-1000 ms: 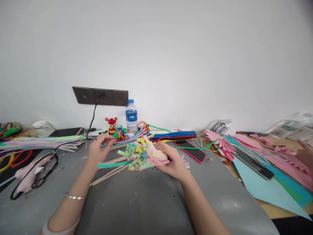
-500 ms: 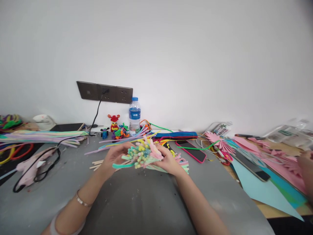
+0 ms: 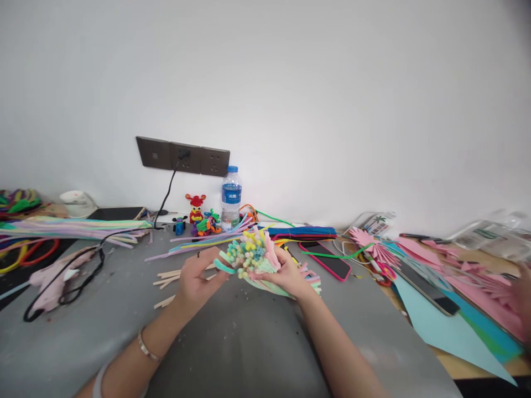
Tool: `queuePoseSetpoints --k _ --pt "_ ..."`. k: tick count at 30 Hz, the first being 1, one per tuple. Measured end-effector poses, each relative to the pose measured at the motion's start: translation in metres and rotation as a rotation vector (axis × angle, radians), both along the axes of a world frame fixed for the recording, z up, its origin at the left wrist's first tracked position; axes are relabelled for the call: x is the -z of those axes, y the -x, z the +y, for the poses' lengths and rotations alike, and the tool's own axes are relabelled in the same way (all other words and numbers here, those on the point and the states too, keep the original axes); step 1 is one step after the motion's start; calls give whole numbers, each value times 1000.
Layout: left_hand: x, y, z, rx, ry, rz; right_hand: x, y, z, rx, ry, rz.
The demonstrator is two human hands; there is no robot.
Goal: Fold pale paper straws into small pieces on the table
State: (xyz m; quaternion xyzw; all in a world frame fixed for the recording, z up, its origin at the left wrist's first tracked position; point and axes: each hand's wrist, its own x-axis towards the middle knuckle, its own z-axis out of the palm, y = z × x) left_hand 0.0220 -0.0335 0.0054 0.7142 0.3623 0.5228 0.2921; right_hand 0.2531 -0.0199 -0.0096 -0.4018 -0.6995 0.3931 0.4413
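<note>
My right hand point(image 3: 290, 273) is wrapped round a thick bundle of pastel pipe cleaners point(image 3: 253, 254), their yellow, pink, mint and blue tips facing me. The stems run back to the right behind that hand, their far ends showing past the wrist. At the bundle's left side my left hand point(image 3: 201, 281) has thumb and fingers closed at a mint-green pipe cleaner point(image 3: 223, 266) that sticks out from the rest. Wooden sticks point(image 3: 166, 279) lie on the grey table just beyond the left wrist.
A water bottle point(image 3: 231, 199) and small figures point(image 3: 196, 209) stand by the wall. Phone point(image 3: 327, 260) and red-handled scissors point(image 3: 386, 272) lie right. A pink glue gun point(image 3: 53, 279) with its cord lies left. Another person's hand point(image 3: 523, 293) shows at the right edge near pink paper.
My left hand has shifted from behind the bundle to its left side, thumb and fingers now at the protruding mint-green pipe cleaner. My right hand still grips the bundle. The view has shifted slightly.
</note>
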Motion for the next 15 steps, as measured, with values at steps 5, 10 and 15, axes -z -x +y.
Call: queuePoseSetpoints --k 5,10,15 --pt "-3 -3 1 -47 -122 -64 -5 3 -1 -51 -51 -16" --pt "-1 -5 1 -56 -144 -121 -7 3 -2 -58 -92 -46" --pt "-5 -1 -4 -111 -501 -13 -8 4 -2 -60 -138 -63"
